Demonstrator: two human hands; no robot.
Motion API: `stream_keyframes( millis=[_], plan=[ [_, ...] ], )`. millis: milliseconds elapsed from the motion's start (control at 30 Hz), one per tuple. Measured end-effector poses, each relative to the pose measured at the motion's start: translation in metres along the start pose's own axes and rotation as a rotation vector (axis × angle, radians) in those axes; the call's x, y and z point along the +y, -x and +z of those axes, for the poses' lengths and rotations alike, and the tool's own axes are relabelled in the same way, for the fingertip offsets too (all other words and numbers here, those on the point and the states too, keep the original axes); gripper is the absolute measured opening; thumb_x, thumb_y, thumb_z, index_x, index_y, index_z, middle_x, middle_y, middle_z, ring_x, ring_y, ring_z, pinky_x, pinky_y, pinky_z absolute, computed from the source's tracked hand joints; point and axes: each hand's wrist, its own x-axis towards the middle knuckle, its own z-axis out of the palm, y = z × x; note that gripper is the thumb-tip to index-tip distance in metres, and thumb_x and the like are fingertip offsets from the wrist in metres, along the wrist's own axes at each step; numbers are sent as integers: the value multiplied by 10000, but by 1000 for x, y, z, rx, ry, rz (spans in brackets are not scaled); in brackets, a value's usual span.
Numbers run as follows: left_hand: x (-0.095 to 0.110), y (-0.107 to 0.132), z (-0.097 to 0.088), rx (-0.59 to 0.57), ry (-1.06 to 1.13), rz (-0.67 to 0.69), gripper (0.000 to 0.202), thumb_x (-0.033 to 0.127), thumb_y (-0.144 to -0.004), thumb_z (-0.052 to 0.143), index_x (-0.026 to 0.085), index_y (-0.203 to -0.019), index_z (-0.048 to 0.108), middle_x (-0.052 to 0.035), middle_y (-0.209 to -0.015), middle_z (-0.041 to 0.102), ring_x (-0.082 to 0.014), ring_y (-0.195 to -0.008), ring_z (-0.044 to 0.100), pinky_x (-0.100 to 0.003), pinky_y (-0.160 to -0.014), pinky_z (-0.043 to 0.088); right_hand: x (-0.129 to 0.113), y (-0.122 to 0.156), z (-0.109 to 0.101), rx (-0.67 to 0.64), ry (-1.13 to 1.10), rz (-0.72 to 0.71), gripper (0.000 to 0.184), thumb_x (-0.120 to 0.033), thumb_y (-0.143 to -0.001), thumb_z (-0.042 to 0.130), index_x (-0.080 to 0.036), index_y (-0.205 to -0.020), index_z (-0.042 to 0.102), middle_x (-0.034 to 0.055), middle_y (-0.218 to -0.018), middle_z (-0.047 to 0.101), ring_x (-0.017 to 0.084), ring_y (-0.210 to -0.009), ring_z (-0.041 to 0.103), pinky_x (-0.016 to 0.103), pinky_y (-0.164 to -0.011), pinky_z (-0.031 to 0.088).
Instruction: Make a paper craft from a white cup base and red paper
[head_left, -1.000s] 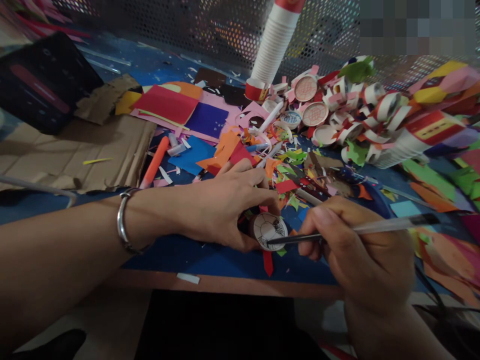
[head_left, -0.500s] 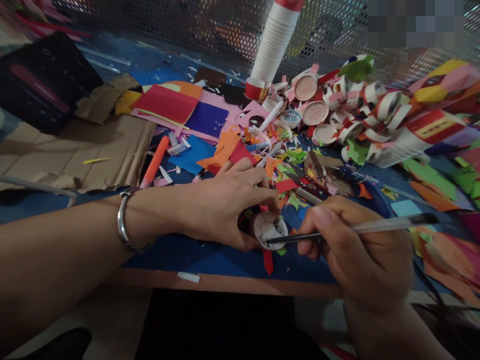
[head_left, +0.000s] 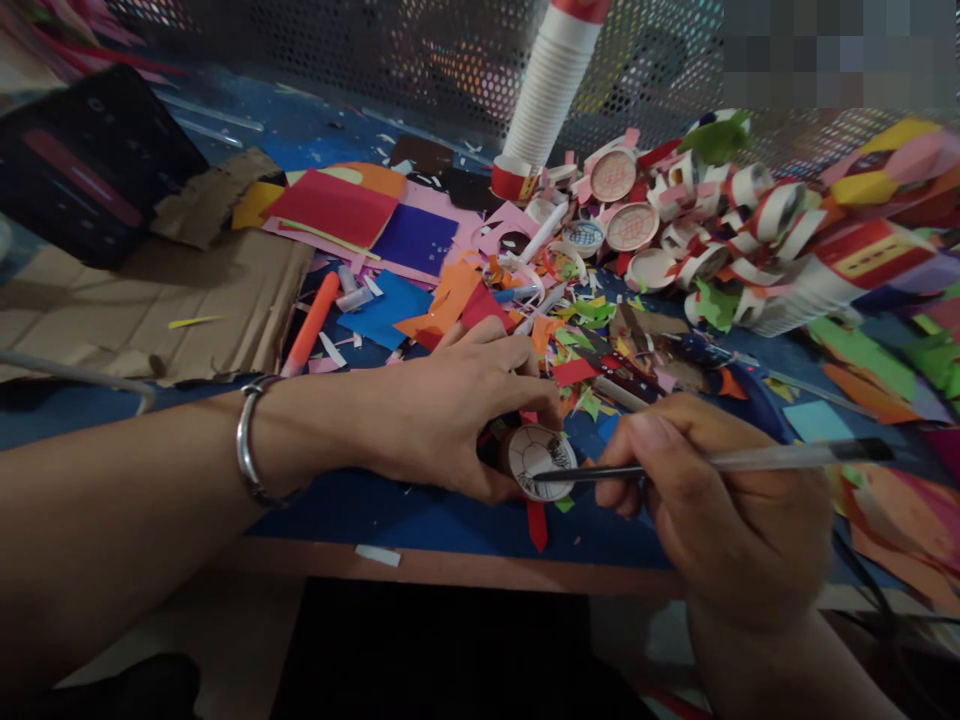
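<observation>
My left hand (head_left: 457,410) lies on its side on the blue table, fingers wrapped round a small paper cup (head_left: 536,460) whose white round bottom faces me. Black lines are drawn on that bottom. My right hand (head_left: 720,510) pinches a clear-barrelled pen (head_left: 750,460), and the pen's tip touches the cup's bottom. A silver bangle (head_left: 251,440) circles my left wrist.
Coloured paper scraps (head_left: 585,330) litter the blue table (head_left: 420,510). A tall stack of paper cups (head_left: 544,90) leans at the back, with decorated cut cups (head_left: 712,230) piled to its right. Cardboard (head_left: 135,300), an orange marker (head_left: 309,325) and a black device (head_left: 82,160) lie left.
Almost nothing differs; the pen's tip has shifted slightly on the cup's bottom, and both hands stay in place.
</observation>
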Motion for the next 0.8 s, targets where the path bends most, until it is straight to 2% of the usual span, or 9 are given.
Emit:
stream_keyframes(
  millis=[467,800],
  plan=[
    [0,0,0,-6,19,8,367,363,-745,797,239,-1077,705,-86,-1087,604,-314,-1058,551,-490,-1011,385,3,1,1,4,-6,-50,344,-310,-1034,585,-221,-714,675,-38,-556,646,84,-466,603,218,-434,456],
    [-1,0,0,11,31,32,366,344,-745,793,257,-1085,690,-75,-1075,607,-292,-1031,557,-477,-1015,393,-1,2,0,-8,-9,0,312,-305,-1028,592,-242,-736,684,-17,-571,660,131,-476,619,273,-416,468]
  ],
)
